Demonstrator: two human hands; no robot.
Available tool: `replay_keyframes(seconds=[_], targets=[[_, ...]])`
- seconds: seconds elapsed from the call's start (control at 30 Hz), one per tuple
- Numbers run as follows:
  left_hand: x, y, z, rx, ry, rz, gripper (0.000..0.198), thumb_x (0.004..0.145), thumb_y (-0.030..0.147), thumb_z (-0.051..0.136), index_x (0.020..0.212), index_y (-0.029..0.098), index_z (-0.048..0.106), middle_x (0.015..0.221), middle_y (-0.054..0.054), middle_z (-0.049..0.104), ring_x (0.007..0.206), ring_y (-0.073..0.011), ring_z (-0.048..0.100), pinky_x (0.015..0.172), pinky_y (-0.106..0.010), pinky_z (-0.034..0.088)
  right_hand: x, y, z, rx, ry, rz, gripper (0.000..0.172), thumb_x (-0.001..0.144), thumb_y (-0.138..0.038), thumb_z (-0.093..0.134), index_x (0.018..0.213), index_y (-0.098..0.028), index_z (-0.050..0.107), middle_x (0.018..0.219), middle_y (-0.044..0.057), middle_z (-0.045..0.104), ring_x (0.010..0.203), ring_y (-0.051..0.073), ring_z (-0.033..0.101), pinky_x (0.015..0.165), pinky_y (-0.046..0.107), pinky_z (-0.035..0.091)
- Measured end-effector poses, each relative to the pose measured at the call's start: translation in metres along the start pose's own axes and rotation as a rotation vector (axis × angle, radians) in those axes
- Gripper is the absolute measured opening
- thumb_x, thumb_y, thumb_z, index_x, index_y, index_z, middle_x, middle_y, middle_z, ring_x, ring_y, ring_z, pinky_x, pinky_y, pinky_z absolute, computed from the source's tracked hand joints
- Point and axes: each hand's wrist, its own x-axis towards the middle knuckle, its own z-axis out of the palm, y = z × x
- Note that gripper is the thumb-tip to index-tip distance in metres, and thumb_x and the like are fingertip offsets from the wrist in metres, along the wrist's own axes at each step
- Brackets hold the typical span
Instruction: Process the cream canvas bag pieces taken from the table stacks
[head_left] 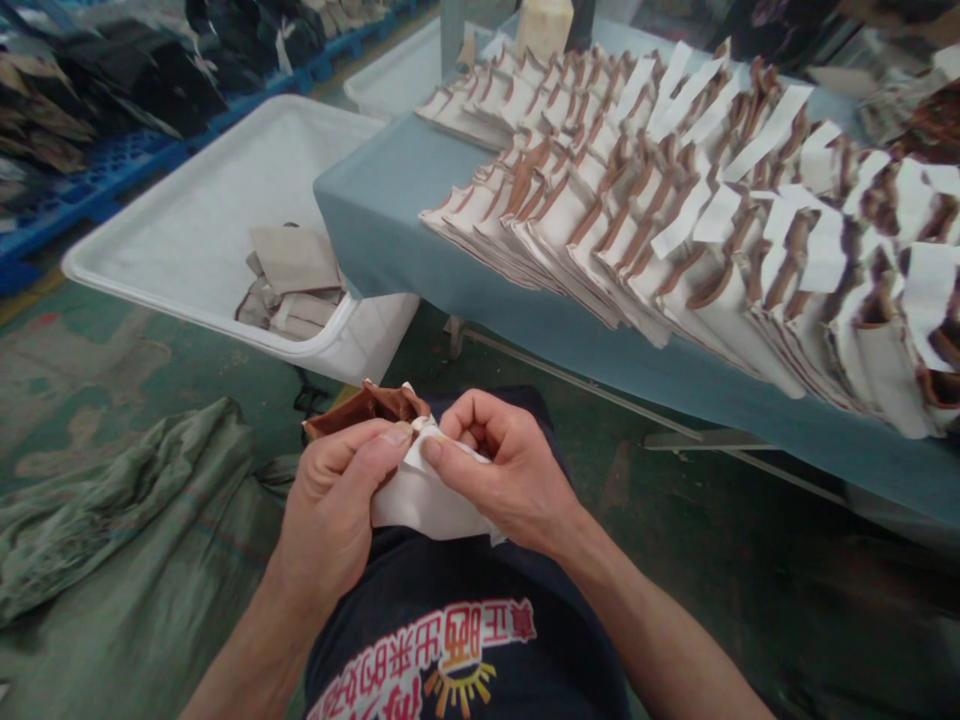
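Close to my body, both hands hold one soft white piece with a brown lining (431,505); its exact kind is unclear. My left hand (334,500) pinches its edge between thumb and fingers, the brown inside showing above the knuckles. On the other side, my right hand (510,465) is closed with its thumb pressed on the white material, close to the left fingertips. The fingers hide what lies between the two pinches. Rows of similar white pieces with brown edges (555,215) stand overlapped on the table at the upper right.
A blue-grey covered table (375,210) stands ahead. Left of it, a white bin (172,230) holds several greyish pieces (296,260). White paper strips (825,250) lie among the rows. A green sack (150,520) rests on the floor at left, with blue pallets (142,160) behind.
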Motion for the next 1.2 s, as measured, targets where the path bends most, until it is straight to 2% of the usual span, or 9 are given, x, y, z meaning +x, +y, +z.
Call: replay_keyframes(seconds=[0.2,0.4,0.57,0.7,0.83,0.93,1.07,1.2], targets=[[-0.002,-0.001,0.002,-0.017,-0.028,-0.007,0.041,0.091,0.051,0.078,0.071,0.017,0.075,0.063,0.0,0.064,0.056,-0.0119,0.047,0.048,-0.021,0.038,0.0,0.003,0.001,-0.103,0.052,-0.016,0.024,0.084,-0.039,0.074,0.075,-0.022,0.059,0.061,-0.007,0.054,0.053,0.008,0.041,0.048,0.021,0.031],[-0.002,-0.006,-0.007,0.071,-0.083,-0.005,0.024,0.085,0.04,0.082,0.087,0.016,0.079,0.075,-0.004,0.076,0.064,-0.0181,0.063,0.057,-0.025,0.051,0.0,0.01,0.003,-0.092,0.076,-0.036,0.026,0.084,-0.04,0.076,0.076,-0.022,0.059,0.062,-0.008,0.053,0.054,0.008,0.041,0.05,0.022,0.033],[-0.007,-0.004,0.001,0.206,0.013,0.116,0.019,0.086,0.036,0.076,0.08,0.018,0.075,0.067,0.0,0.071,0.057,-0.0155,0.055,0.052,-0.025,0.042,-0.003,0.011,0.008,-0.03,0.079,-0.021,0.033,0.087,-0.046,0.076,0.076,-0.023,0.055,0.063,-0.007,0.051,0.055,0.009,0.041,0.051,0.022,0.034],[-0.019,0.005,0.014,0.278,0.103,0.178,0.017,0.084,0.034,0.073,0.075,0.02,0.073,0.066,0.002,0.065,0.061,-0.0154,0.051,0.056,-0.026,0.039,-0.006,0.011,0.012,0.068,0.06,0.018,0.045,0.082,-0.053,0.083,0.074,-0.024,0.05,0.061,-0.008,0.047,0.053,0.009,0.037,0.05,0.022,0.031],[-0.03,0.012,0.022,0.389,0.136,0.238,0.018,0.087,0.034,0.068,0.074,0.021,0.072,0.066,0.003,0.064,0.058,-0.0153,0.051,0.056,-0.028,0.037,-0.01,0.015,0.016,0.124,0.065,0.045,0.049,0.081,-0.057,0.084,0.074,-0.024,0.048,0.06,-0.009,0.045,0.053,0.009,0.036,0.05,0.022,0.03],[-0.034,0.013,0.023,0.45,0.137,0.262,0.02,0.089,0.033,0.063,0.075,0.022,0.072,0.064,0.004,0.063,0.056,-0.0148,0.05,0.056,-0.029,0.037,-0.01,0.018,0.016,0.164,0.018,0.081,0.05,0.082,-0.058,0.083,0.076,-0.024,0.047,0.061,-0.009,0.044,0.054,0.009,0.035,0.05,0.022,0.03],[-0.032,0.009,0.018,0.437,0.099,0.254,0.024,0.093,0.031,0.057,0.075,0.022,0.07,0.061,0.005,0.058,0.054,-0.0143,0.047,0.052,-0.029,0.033,-0.004,0.022,0.009,0.188,-0.135,0.098,0.054,0.083,-0.062,0.084,0.076,-0.024,0.047,0.064,-0.009,0.043,0.056,0.009,0.033,0.051,0.021,0.03],[-0.023,0.001,0.014,0.407,0.05,0.371,0.022,0.091,0.025,0.056,0.071,0.022,0.066,0.059,0.006,0.056,0.052,-0.0137,0.046,0.049,-0.027,0.035,0.002,0.03,0.011,0.113,-0.179,-0.045,0.053,0.09,-0.063,0.076,0.074,-0.024,0.044,0.065,-0.009,0.04,0.056,0.009,0.031,0.052,0.023,0.028]])
